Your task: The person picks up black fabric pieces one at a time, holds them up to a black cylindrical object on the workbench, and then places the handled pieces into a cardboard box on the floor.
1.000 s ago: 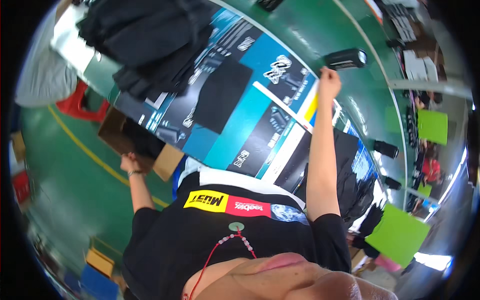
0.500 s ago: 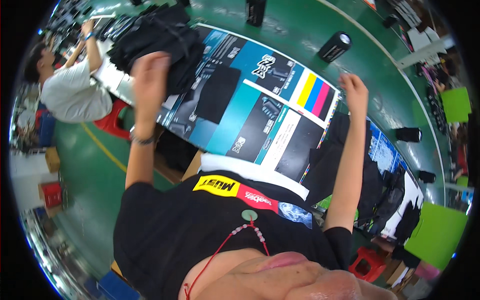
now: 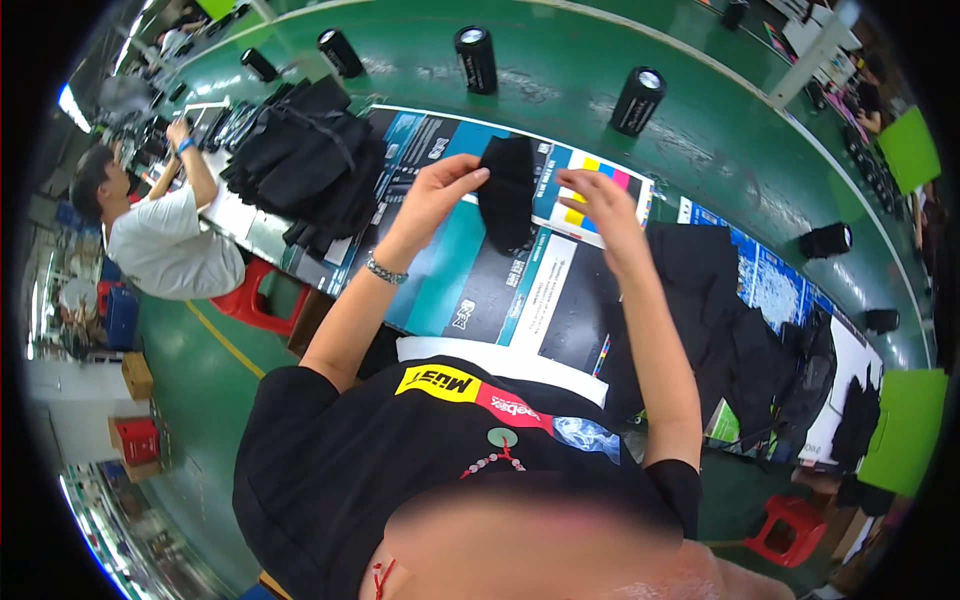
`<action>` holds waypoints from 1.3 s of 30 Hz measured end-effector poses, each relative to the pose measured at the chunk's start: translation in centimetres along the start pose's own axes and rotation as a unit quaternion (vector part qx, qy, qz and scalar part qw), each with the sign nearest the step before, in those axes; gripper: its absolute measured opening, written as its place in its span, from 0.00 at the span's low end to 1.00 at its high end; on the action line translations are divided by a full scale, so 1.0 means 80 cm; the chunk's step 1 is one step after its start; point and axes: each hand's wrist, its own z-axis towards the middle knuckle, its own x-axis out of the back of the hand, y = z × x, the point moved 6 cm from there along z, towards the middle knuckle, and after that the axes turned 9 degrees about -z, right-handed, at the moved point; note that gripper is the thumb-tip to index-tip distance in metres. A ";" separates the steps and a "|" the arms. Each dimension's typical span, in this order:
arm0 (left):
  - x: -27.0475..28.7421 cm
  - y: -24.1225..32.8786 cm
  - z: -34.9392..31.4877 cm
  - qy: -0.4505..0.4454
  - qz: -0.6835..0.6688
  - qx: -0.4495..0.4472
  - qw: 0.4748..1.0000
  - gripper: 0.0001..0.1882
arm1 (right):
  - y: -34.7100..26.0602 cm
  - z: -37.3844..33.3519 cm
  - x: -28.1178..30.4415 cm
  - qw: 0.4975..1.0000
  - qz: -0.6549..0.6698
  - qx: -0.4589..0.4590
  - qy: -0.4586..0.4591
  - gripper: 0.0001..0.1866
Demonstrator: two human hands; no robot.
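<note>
My left hand (image 3: 440, 195) pinches the left edge of a small black fabric piece (image 3: 508, 200) between thumb and fingers. The piece hangs upright above a printed sheet (image 3: 440, 255) that covers the table. To the right of the cloth is my right hand (image 3: 605, 210), its fingers apart and slightly bent, with nothing seen in them. A small gap separates it from the fabric. Far left on the table rises a heap of black fabric pieces (image 3: 300, 160). More black fabric (image 3: 690, 275) lies on the right, below my right forearm.
Several black cylinders (image 3: 638, 100) stand on the green floor beyond the table. A person in a light shirt (image 3: 175, 245) works at the left, beside a red stool (image 3: 258, 300). Another red stool (image 3: 785, 530) is at lower right. Green panels (image 3: 903, 432) stand at the right.
My left hand has come right from beside the heap and taken hold of the fabric piece, which lay flat on the sheet. My right hand has moved inward to the left.
</note>
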 end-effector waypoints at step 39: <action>-0.223 -0.040 0.237 -0.173 0.029 -0.052 0.983 0.10 | -0.084 0.058 0.214 0.929 -0.271 0.065 0.243 0.06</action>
